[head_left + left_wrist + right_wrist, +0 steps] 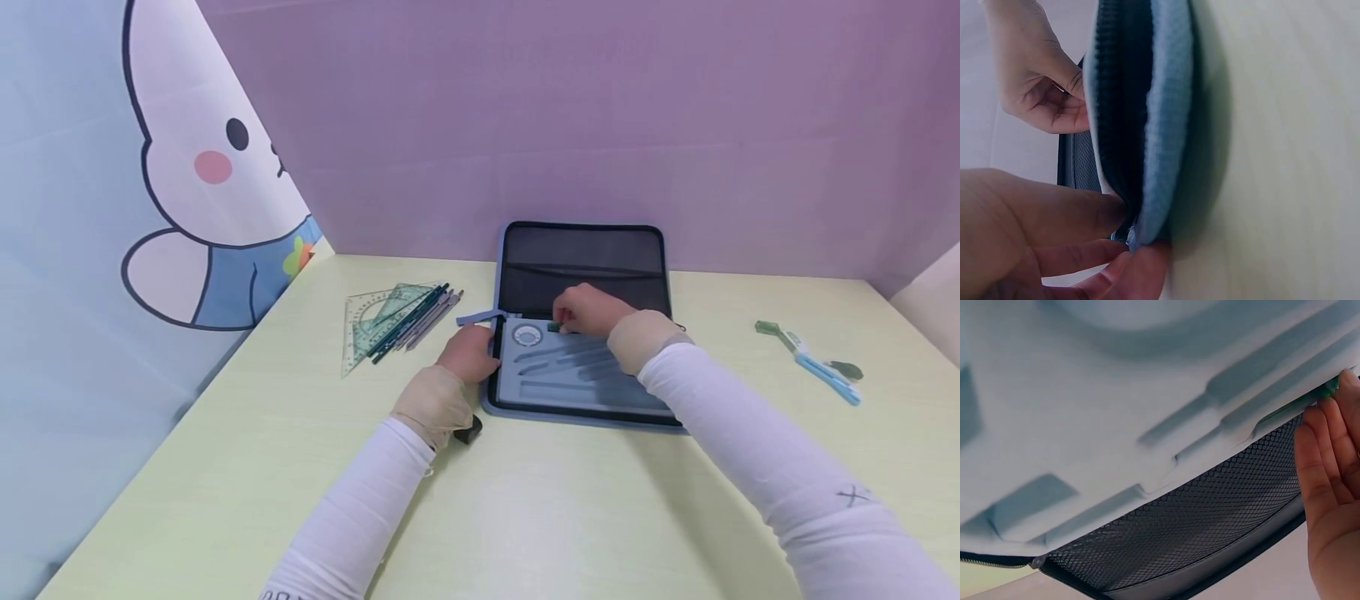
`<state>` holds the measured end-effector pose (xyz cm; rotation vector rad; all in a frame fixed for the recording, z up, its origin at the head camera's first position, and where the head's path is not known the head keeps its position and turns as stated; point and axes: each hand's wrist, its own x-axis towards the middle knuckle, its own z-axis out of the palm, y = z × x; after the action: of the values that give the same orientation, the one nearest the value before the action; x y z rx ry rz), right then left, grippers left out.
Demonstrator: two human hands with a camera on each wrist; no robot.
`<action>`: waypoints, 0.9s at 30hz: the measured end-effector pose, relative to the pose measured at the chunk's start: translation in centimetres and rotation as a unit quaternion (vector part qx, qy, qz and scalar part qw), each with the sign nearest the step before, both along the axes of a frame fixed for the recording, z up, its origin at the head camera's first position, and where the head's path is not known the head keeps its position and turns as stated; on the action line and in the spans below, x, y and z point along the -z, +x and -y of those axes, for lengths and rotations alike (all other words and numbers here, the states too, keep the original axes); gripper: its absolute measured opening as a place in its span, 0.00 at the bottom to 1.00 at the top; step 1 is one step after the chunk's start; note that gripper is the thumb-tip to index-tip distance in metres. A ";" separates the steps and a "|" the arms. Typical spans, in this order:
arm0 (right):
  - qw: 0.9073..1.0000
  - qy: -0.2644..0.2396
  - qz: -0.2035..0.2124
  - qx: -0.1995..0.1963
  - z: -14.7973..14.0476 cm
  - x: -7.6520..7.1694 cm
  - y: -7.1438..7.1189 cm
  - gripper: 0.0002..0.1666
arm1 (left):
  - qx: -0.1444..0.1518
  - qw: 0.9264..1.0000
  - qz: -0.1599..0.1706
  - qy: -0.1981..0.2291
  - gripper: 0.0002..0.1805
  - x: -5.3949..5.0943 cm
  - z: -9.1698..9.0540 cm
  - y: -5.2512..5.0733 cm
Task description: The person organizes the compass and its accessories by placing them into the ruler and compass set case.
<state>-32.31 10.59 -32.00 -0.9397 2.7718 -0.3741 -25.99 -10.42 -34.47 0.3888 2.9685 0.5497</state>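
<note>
An open zip case [585,421] lies on the table, its dark mesh lid [585,250] raised at the back. Inside is a grey-blue tray [551,387] with shaped slots and a round dial [527,335]. My left hand [468,354] grips the case's left edge, thumb and fingers [1138,272] on either side of it in the left wrist view. At the tray's back edge my right hand [592,311] pinches a small green item [553,327], which lies in a slot [1291,411]; the fingers [1316,469] partly hide it.
Green set squares [360,329] and several pencils [416,321] lie left of the case. A blue-and-green brush-like tool [821,371] is at the right, beside a dark green oval piece [847,368]. A purple wall [570,108] stands behind the table.
</note>
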 end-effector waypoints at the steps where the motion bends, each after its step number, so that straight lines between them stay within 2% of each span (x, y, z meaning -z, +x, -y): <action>1: 1.000 0.000 0.001 0.001 0.0 0.0 0.0 0.06 | 0.000 1.000 0.000 0.000 0.15 0.0 0.0 0.0; 14: 1.000 -0.002 -0.006 0.002 -1.3 -0.2 0.2 0.06 | 0.004 1.000 0.005 -0.009 0.16 -0.2 -0.4 0.1; 27: 0.998 -0.001 -0.035 0.047 -7.1 0.1 0.1 0.08 | -0.005 1.000 0.011 0.000 0.17 0.1 0.0 -0.1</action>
<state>-32.20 17.64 -32.12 -0.8416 2.8871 -0.3657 -26.13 -10.44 -34.60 0.3670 2.9515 0.5522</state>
